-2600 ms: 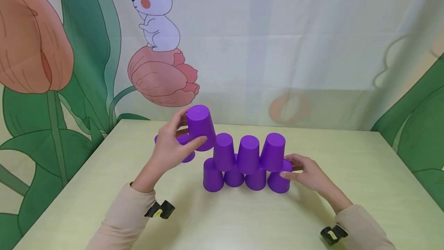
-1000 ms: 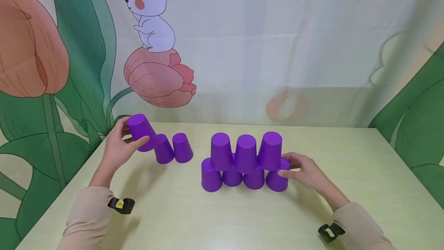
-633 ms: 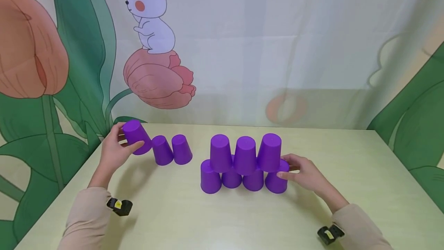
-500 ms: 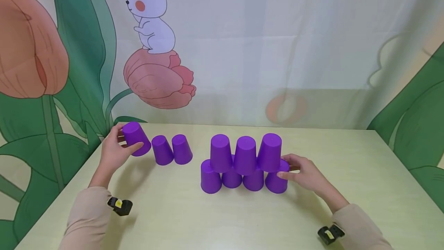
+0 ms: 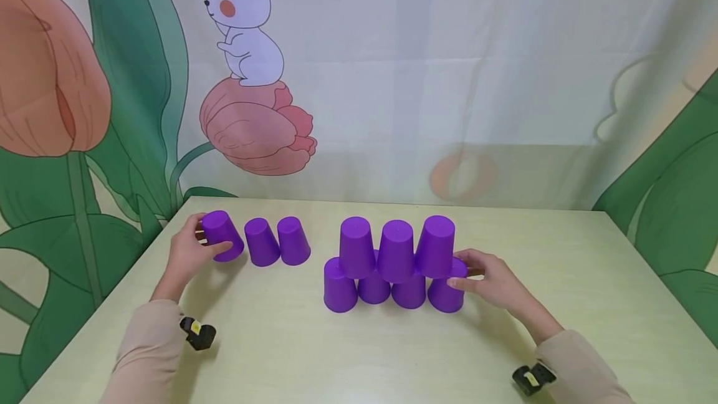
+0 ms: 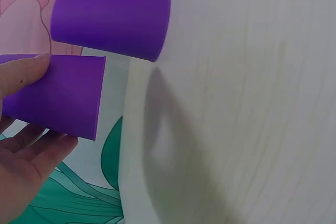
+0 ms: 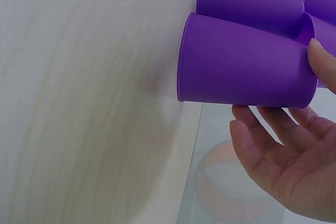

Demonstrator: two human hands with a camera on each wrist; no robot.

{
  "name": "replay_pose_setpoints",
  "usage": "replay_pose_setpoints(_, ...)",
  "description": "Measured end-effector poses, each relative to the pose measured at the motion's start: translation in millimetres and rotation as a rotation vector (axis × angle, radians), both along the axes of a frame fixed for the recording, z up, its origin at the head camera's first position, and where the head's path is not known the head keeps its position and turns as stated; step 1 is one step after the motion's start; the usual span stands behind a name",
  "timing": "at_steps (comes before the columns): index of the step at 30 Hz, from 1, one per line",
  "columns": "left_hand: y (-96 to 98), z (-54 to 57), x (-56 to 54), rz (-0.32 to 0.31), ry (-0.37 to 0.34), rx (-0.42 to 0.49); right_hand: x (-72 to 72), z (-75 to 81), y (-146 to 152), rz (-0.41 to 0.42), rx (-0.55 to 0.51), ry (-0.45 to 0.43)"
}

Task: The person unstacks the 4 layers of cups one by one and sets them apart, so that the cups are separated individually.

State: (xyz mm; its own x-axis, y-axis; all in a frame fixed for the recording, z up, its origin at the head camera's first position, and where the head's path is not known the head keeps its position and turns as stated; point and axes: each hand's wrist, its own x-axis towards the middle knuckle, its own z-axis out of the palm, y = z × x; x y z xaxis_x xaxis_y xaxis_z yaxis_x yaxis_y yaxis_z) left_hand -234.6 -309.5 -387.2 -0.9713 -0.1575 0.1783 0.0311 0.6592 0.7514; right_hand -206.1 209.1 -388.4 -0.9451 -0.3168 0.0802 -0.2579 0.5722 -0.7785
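Note:
At the far left of the table, my left hand [image 5: 187, 254] grips an upside-down purple cup [image 5: 223, 235], thumb on one side and fingers on the other. It tilts slightly; whether its rim touches the table I cannot tell. Two more upturned cups, a nearer one [image 5: 262, 242] and another [image 5: 294, 240], stand just right of it. In the middle is a stack: a bottom row of upturned cups [image 5: 340, 288] carries three cups [image 5: 396, 251] above. My right hand [image 5: 496, 279] holds the bottom row's rightmost cup [image 7: 244, 64] between thumb and fingers.
The pale wooden table [image 5: 348, 360] reaches back to a printed curtain [image 5: 359, 80] with tulips and a rabbit. Each sleeve bears a small black wrist camera, the left one [image 5: 199, 333] and the right one [image 5: 533, 379].
My left hand has carried its cup from above the stack's left end to the far left and lowered it beside the two standing cups. My right hand stays at the stack.

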Motion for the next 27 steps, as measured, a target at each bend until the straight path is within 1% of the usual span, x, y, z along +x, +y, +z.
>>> replay_pose_setpoints(4,-1.5,-7.0,-4.4,-0.007,-0.052,0.008,0.2,0.4,-1,-0.005,0.003,-0.003)
replay_pose_setpoints(9,-1.4,-14.5,-9.0,-0.018,-0.115,-0.004,0.9,1.9,-1,-0.005,0.007,-0.005)
replay_pose_setpoints(16,-0.2,-21.6,-13.6,-0.018,-0.163,0.011,0.5,2.0,-1,0.003,0.012,0.007)
replay_pose_setpoints(19,1.0,-19.5,-12.4,-0.011,-0.179,0.031,-0.4,1.2,-1,0.01,0.015,0.011)
replay_pose_setpoints(22,3.2,-12.9,-8.7,-0.01,-0.179,0.04,-0.9,0.3,-1,0.013,0.016,0.008)
replay_pose_setpoints(24,4.7,-7.5,-5.7,-0.015,-0.163,0.037,-1.0,-0.3,0,0.008,0.017,0.004)
replay_pose_setpoints(27,5.6,0.8,-1.6,-0.024,-0.117,0.014,-1.2,-0.1,0,0.01,0.018,0.004)
